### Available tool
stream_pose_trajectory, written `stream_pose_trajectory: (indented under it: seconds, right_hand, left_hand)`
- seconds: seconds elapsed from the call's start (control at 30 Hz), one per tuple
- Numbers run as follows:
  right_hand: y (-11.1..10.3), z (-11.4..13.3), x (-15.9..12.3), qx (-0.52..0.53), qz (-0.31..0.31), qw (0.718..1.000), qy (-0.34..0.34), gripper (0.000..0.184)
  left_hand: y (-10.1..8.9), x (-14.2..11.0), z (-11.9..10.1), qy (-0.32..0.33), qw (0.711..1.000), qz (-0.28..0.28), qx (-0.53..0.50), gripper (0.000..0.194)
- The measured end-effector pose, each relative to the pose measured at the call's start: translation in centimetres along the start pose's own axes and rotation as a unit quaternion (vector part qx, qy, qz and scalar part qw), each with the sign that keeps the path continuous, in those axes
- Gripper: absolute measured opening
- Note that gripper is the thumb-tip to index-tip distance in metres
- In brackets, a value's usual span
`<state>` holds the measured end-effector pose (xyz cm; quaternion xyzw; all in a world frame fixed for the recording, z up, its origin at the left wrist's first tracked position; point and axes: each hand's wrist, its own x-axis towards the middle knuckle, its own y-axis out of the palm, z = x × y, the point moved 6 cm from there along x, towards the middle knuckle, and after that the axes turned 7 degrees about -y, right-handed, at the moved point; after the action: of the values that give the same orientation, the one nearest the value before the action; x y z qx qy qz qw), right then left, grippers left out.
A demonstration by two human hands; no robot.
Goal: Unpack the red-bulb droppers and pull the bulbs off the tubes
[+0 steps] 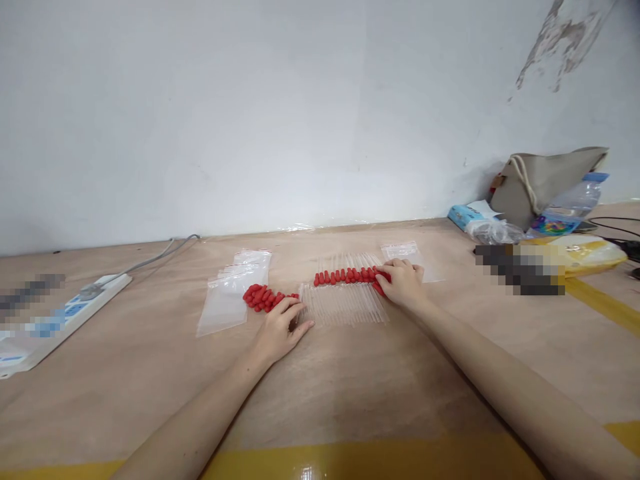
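Note:
Several thin clear tubes lie side by side on the table. Across them runs a row of small red rubber bulbs. My right hand is at the right end of this row, its fingers closed around red bulbs that they partly hide. My left hand rests at the left end of the tubes, thumb and fingers apart, with nothing visible between them. Just beyond its fingers is a loose pile of red bulbs, partly lying on clear zip bags. More clear bags are behind my right hand.
A white power strip with a grey cable lies at the left. On the right are a tissue pack, a grey bag, a plastic bottle and a yellow-white packet. A white wall bounds the table's back.

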<state>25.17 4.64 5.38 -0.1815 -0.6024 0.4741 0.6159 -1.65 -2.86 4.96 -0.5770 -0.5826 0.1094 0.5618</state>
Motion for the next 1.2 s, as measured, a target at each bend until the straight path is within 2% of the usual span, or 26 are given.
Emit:
stream_pose_trajectory:
  seconds: [0.13,0.3,0.37,0.53,0.63,0.8,0.97,1.03,1.2]
  right_hand:
    - [-0.1,0.1,-0.2,0.003,-0.034,0.999,0.020,0.023]
    - [-1.7,0.4,-0.7,0.031,-0.126,0.991,0.024,0.023]
    - [-2.4,0.7,-1.2,0.068,-0.146,0.987,0.021,0.023]
    - [-2.9,2.9,-3.4,0.238,-0.123,0.962,-0.046,0.021]
    - [-2.6,5.0,-5.0,0.272,-0.095,0.952,-0.106,0.020]
    - [-1.8,7.4,-6.4,0.267,-0.033,0.949,-0.167,0.022]
    - [-2.1,8.3,-6.5,0.230,-0.009,0.953,-0.195,0.022]
    - [-2.3,8.8,-6.6,0.200,-0.016,0.957,-0.210,0.022]
    - [-2.9,9.8,-7.1,0.146,-0.078,0.956,-0.241,0.014]
  left_hand:
    - [-0.2,-0.1,-0.2,0.003,1.000,-0.013,-0.012,0.028]
    - [-0.7,0.1,-0.6,0.017,0.999,-0.039,-0.008,0.024]
    - [-1.0,0.1,-0.7,0.023,0.998,-0.063,0.001,0.022]
    - [-1.6,0.1,-1.9,0.043,0.992,-0.109,0.050,0.030]
    - [-1.5,0.3,-3.3,0.091,0.987,-0.110,0.067,0.035]
    - [-0.7,0.4,-4.9,0.171,0.977,-0.086,0.093,0.023]
    - [0.2,0.0,-4.9,0.172,0.978,-0.055,0.103,0.013]
    - [0.3,-0.2,-5.1,0.171,0.978,-0.054,0.106,0.012]
    - [0.5,-0.5,-6.0,0.198,0.973,-0.056,0.106,0.011]
